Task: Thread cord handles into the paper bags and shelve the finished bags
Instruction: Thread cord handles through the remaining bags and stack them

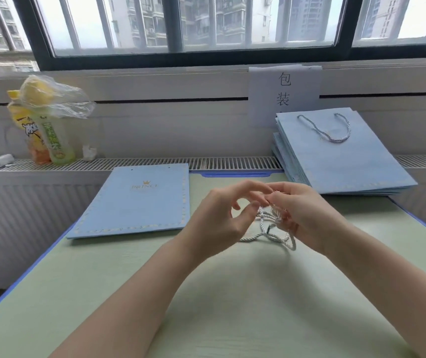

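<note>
Cord handles [271, 223], white and twisted, hang in a tangled bunch between our two hands over the pale green desk [129, 293]. From the head camera we see our right hand [299, 213] curled around the upper part of the bunch, fingers folded over the strands, while loops trail down to touch the desk just below the wrist. Our left hand [219, 215] sits just beside it, thumb and fingers bent in a loose ring, with its fingertips [263, 192] meeting those of the right hand at the cords; whether they actually pinch a strand we cannot tell.

To the left of the hands a flat light-blue paper bag [134, 202] lies on the desk, two empty holes at its far edge. At the far right a stack of blue bags [341, 156] leans at the desk's corner, the top one with a cord handle [333, 130] already threaded. On the radiator ledge [219, 162] at the left stand drink bottles [49, 135] under a clear plastic bag [59, 99], and a paper sign [284, 94] is fixed below the window.
</note>
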A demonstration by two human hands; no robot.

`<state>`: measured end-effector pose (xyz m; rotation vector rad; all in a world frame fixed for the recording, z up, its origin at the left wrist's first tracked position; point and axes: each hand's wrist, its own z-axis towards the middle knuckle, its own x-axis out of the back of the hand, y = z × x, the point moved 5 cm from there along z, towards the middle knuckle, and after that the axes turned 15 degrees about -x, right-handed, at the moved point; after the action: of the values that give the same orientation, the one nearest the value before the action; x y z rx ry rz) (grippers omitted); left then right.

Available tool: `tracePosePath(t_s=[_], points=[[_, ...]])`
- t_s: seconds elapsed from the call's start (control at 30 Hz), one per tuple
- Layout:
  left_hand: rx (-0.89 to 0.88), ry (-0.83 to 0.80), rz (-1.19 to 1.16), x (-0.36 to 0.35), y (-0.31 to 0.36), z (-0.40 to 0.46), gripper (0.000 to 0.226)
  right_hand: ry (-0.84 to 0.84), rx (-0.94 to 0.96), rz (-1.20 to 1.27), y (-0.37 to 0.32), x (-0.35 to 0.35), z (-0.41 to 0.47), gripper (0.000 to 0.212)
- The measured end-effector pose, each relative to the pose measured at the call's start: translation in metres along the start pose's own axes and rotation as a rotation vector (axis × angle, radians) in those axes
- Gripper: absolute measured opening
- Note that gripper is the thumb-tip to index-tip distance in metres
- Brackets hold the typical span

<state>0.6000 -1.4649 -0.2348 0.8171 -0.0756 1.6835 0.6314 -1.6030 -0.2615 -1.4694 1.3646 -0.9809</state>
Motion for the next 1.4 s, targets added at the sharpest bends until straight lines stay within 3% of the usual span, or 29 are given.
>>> tracePosePath(t_s=[0.07, 0.13, 0.2, 0.27, 0.37, 0.53, 0.67, 0.77, 0.93, 1.03, 1.13, 1.4], points=[[0.140, 0.004, 0.367, 0.017, -0.012, 0.000, 0.023, 0.056, 0.052, -0.027, -0.002, 0.006, 0.003, 0.018], [0.510, -0.244, 0.698, 0.034, -0.045, -0.014, 0.041, 0.163, 0.164, -0.234, -0.005, 0.008, 0.003, 0.017], [0.850, -0.550, 0.736, 0.043, -0.068, -0.039, 0.068, 0.292, 0.295, -0.488, -0.006, 0.006, 0.002, 0.011], [0.952, -0.655, 0.661, 0.047, -0.080, -0.054, 0.083, 0.377, 0.368, -0.657, -0.002, 0.003, 0.003, 0.013], [0.927, -0.661, 0.554, 0.053, -0.085, -0.056, 0.085, 0.429, 0.365, -0.741, 0.002, 0.005, 0.005, 0.021], [0.787, -0.593, 0.699, 0.062, -0.077, -0.042, 0.029, 0.470, 0.388, -0.735, -0.001, 0.009, 0.004, 0.027], [0.639, -0.420, 0.866, 0.071, -0.066, -0.023, 0.030, 0.487, 0.462, -0.695, -0.005, 0.007, -0.001, 0.023], [0.610, -0.211, 0.820, 0.086, -0.062, -0.018, 0.033, 0.497, 0.496, -0.662, -0.010, 0.005, -0.007, 0.021], [0.533, -0.151, 0.796, 0.080, -0.060, -0.018, 0.020, 0.474, 0.520, -0.671, -0.010, 0.003, -0.008, 0.019], [0.586, -0.248, 0.752, 0.076, -0.072, -0.027, 0.010, 0.474, 0.515, -0.703, -0.008, 0.001, -0.007, 0.019], [0.770, -0.539, 0.572, 0.070, -0.095, -0.051, 0.044, 0.459, 0.502, -0.734, -0.005, 0.000, -0.006, 0.019], [0.747, -0.467, 0.620, 0.086, -0.113, -0.054, 0.033, 0.383, 0.469, -0.794, 0.002, -0.006, -0.001, 0.018]])
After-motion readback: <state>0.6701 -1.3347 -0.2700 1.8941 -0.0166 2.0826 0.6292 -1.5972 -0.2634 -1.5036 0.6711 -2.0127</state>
